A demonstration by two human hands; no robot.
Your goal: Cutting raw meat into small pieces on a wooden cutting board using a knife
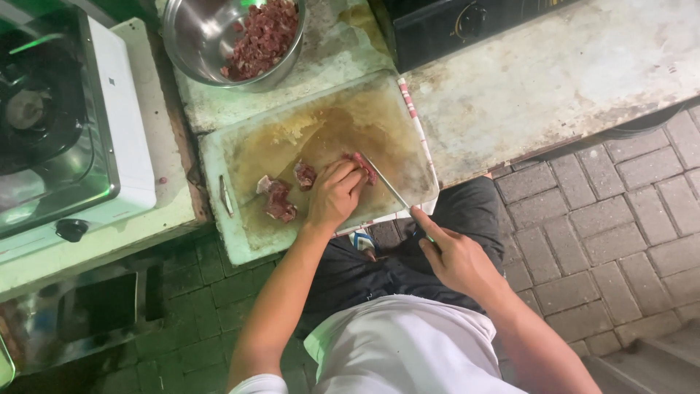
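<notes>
My left hand (334,194) presses down on a piece of raw red meat (364,166) on a stained pale cutting board (248,241). My right hand (452,255) grips the handle of a thin knife (386,184), with the index finger along its back. The blade tip rests on the meat beside my left fingertips. Two more meat pieces (279,201) lie on the board to the left of my left hand.
A steel bowl (197,33) with cut red meat stands on the worn counter behind the board. A white gas stove (109,109) sits at the left, a dark appliance with a dial (467,22) at the back. Paved brick ground (620,219) lies at the right.
</notes>
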